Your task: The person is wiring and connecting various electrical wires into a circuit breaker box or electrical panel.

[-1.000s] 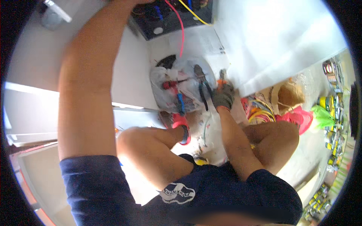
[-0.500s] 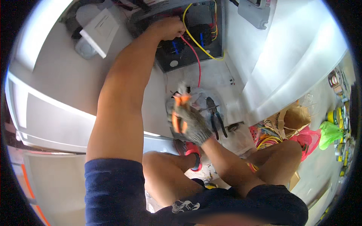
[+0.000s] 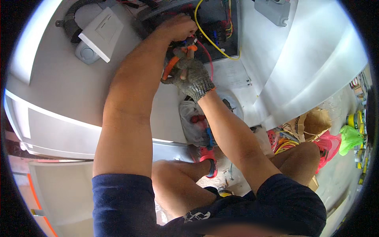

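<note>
While both arms reach up to the open wall box (image 3: 215, 23), the bare left hand (image 3: 177, 27) is closed among the wires at its lower edge, though what it pinches is hidden behind the knuckles. The gloved right hand (image 3: 193, 77) grips orange-handled pliers (image 3: 173, 63), handles squeezed, nose pointing up at the left hand and touching or nearly touching it. A yellow wire (image 3: 209, 39) and a red wire (image 3: 207, 55) loop out of the box just beside them. This looks like the cutting or stripping step on 1 wire; next comes seating the nose squarely on it.
</note>
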The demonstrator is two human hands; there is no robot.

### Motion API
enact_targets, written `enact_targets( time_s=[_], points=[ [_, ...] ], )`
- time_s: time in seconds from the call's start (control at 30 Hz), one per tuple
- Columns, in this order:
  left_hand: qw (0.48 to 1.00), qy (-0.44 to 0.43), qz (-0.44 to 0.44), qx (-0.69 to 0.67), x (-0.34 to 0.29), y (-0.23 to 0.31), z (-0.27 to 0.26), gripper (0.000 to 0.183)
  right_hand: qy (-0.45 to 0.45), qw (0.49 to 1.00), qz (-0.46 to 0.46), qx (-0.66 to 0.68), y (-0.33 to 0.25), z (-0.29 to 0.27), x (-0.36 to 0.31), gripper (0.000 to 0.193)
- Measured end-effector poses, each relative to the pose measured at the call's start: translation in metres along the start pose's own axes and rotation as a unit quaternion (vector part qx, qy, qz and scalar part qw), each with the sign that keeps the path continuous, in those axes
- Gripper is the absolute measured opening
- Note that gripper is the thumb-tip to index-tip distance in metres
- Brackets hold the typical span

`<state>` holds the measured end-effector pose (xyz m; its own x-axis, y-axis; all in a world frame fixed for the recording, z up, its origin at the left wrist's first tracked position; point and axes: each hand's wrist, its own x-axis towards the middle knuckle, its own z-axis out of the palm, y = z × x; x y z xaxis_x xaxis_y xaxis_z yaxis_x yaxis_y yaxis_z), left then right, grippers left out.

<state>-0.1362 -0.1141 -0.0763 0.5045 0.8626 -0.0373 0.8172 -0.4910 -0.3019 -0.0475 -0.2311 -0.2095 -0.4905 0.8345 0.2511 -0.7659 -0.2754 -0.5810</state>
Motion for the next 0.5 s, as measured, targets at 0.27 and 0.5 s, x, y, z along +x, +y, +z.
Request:
enact_targets(
  time_s=[0.27,0.5],
  points=[
    [0.999,-0.025,-0.023,-0.003,0.000,0.004,-0.005,0.012,-0.002,0.994,0.041,-0.103,-0.015,0.002,0.012,0.036],
    [0.999,-0.033,-0.033,-0.005,0.003,0.003,0.001,0.011,-0.009,0.966,0.042,-0.254,0.000,-0.014,0.028,0.054]
  ],
)
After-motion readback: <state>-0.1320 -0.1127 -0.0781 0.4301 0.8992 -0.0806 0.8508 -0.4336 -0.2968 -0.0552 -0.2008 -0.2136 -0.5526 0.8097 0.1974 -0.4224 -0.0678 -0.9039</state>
